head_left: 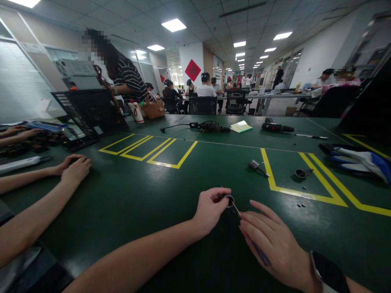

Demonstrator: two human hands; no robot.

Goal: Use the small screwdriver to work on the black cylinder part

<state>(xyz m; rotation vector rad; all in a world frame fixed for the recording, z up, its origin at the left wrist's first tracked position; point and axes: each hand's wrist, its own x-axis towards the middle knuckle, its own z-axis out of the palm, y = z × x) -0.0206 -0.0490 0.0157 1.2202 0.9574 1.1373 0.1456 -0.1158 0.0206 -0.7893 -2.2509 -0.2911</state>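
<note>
My left hand (210,209) rests on the green table (128,195) and pinches a small round metal part (229,200) between thumb and fingers. My right hand (271,240) holds a thin screwdriver (236,210), its handle hidden under the fingers and its metal tip touching the round part. A watch band sits on my right wrist. Both hands are closed on what they hold.
A person's two hands (73,167) lie clasped on the table at left. A small metal tool (255,166), a cup-shaped part (302,173) and tiny screws (301,204) lie inside yellow-taped areas. A power drill (276,127), cables, a notepad (241,126) and gloves (357,158) sit farther back.
</note>
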